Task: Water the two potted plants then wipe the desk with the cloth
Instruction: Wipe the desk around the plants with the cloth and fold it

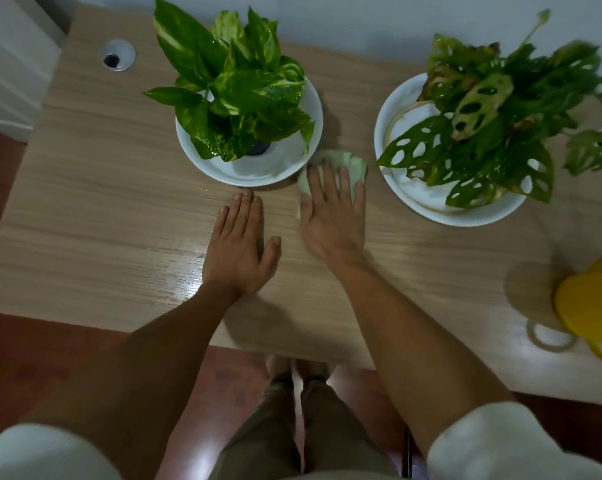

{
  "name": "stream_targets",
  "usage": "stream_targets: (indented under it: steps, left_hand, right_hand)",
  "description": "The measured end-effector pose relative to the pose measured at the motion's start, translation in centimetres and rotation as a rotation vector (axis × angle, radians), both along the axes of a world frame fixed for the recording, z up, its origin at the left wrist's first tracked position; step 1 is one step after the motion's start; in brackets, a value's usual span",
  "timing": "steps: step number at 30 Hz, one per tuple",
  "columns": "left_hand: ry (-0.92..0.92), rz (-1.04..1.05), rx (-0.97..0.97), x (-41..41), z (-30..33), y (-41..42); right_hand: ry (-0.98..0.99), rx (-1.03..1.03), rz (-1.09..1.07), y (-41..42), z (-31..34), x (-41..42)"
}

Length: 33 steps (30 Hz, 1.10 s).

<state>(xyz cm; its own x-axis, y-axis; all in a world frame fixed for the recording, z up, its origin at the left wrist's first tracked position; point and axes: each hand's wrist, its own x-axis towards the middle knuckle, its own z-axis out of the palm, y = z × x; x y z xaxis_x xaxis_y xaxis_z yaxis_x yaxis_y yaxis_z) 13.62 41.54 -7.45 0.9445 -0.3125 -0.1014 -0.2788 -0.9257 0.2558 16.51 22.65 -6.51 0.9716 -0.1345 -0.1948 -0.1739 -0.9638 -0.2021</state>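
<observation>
Two potted plants stand on white saucers at the back of the wooden desk [102, 188]: a variegated pothos [237, 98] on the left and a holed-leaf plant [483, 126] on the right. A pale green cloth [351, 166] lies between the saucers. My right hand [330, 216] presses flat on the cloth, fingers spread over it. To its left, my left hand [240, 247] rests flat on the bare desk with fingers together, holding nothing. A yellow watering can [590, 306] sits at the right edge, partly cut off by the frame.
A round cable hole [118, 55] is in the desk's back left corner. A wet sheen shows on the desk left of my left hand, and a ring mark [550, 336] beside the can. Wall behind the plants, red-brown floor below.
</observation>
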Motion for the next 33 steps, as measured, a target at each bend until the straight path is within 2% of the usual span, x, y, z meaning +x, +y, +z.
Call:
stream_targets:
  steps: [6,13,17,27,33]
  left_hand:
    - [0.032,-0.022,-0.076,0.0,0.2,1.0]
    - [0.014,0.066,-0.068,-1.7,-0.4,3.0]
    - [-0.014,0.064,-0.041,-1.8,-0.9,3.0]
    - [0.023,0.057,-0.032,-1.7,-0.3,3.0]
    - [0.103,-0.017,-0.142,-1.2,1.2,5.1]
  right_hand:
    - [0.003,-0.004,0.125,0.4,0.3,-4.8]
    - [0.008,-0.008,-0.062,-2.3,0.1,5.2]
    - [0.010,0.017,-0.076,-3.3,0.1,8.4]
    - [0.003,-0.005,-0.025,-0.1,-0.3,-0.2]
    - [0.025,0.007,-0.014,4.7,0.1,-3.0]
